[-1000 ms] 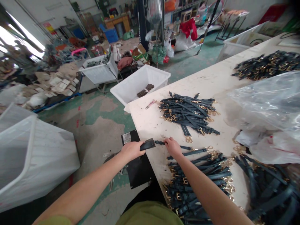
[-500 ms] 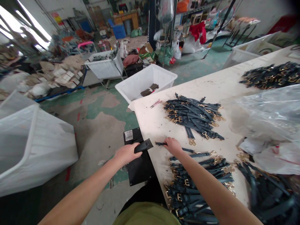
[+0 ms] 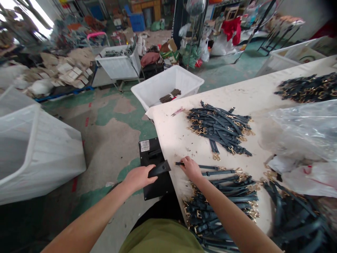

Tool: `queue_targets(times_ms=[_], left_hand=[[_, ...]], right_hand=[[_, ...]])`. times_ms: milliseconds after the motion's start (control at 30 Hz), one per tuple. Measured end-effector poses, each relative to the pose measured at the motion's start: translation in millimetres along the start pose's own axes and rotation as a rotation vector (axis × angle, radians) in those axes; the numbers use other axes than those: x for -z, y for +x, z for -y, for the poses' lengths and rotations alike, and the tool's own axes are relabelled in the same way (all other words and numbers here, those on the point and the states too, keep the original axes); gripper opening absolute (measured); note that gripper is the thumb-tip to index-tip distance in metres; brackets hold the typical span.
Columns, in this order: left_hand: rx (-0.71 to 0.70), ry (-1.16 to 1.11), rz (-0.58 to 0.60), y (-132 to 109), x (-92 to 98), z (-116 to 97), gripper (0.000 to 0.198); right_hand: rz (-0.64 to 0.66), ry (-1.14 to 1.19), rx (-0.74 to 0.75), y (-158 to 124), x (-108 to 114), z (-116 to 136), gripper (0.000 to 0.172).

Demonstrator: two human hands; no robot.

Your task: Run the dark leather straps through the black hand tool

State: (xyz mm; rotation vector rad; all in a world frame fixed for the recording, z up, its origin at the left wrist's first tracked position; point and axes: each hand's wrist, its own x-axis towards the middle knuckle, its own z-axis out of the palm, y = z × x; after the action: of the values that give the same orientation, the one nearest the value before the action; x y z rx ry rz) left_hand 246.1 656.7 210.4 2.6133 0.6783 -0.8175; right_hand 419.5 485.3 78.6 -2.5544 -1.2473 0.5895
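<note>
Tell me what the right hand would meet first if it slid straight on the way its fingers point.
The right hand has its fingertips on the end of a dark strap. Past that tip it would likely meet the black wedge-shaped piece in the left hand, though depth is unclear.

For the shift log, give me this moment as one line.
left hand: grips black flat piece beside table edge | right hand: on dark strap on white table | strap pile by right forearm

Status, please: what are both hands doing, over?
Left hand grips flat black tool. Right hand holds dark blue leather strap on white table. Strap piles close by.
</note>
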Motion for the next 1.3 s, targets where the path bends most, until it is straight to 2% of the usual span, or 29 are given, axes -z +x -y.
queue_targets(times_ms=[167, 300, 433, 533, 633, 767, 900, 1000, 1100, 1300], left_hand=[[-0.093, 0.035, -0.029, 6, -2.7, -17, 0.048], [-0.145, 0.097, -0.036, 28, -0.8, -41, 0.045], [-0.157, 0.146, -0.011, 46, 5.2, -53, 0.042], [-0.16, 0.159, 0.007, 49, 7.6, -53, 0.045], [-0.167, 0.176, 0.006, 50, 7.7, -60, 0.047], [-0.226, 0.227, -0.001, 56, 11.1, -77, 0.042], [-0.225, 0.304, 0.017, 60, 17.9, -87, 0.036], [-0.246, 0.333, -0.017, 63, 18.2, -95, 0.035], [-0.254, 0.349, -0.013, 65, 18.4, -95, 0.036], [-0.222, 0.357, 0.003, 59, 23.8, -75, 0.041]], right_hand=[[0.063, 0.145, -0.019, 8, -4, -1, 0.016], [0.045, 0.146, -0.05, 8, -9, -5, 0.018], [-0.059, 0.169, -0.132, 2, -10, -15, 0.022], [-0.13, 0.163, -0.072, -6, -8, -28, 0.021], [-0.087, 0.141, -0.015, -13, -6, -37, 0.019], [-0.042, 0.152, -0.053, -13, -3, -38, 0.021], [-0.048, 0.169, -0.07, -12, -2, -36, 0.022], [-0.039, 0.158, -0.081, -13, -2, -36, 0.022], [-0.038, 0.147, -0.065, -14, -2, -37, 0.023], [-0.054, 0.133, -0.041, -14, -4, -39, 0.023]])
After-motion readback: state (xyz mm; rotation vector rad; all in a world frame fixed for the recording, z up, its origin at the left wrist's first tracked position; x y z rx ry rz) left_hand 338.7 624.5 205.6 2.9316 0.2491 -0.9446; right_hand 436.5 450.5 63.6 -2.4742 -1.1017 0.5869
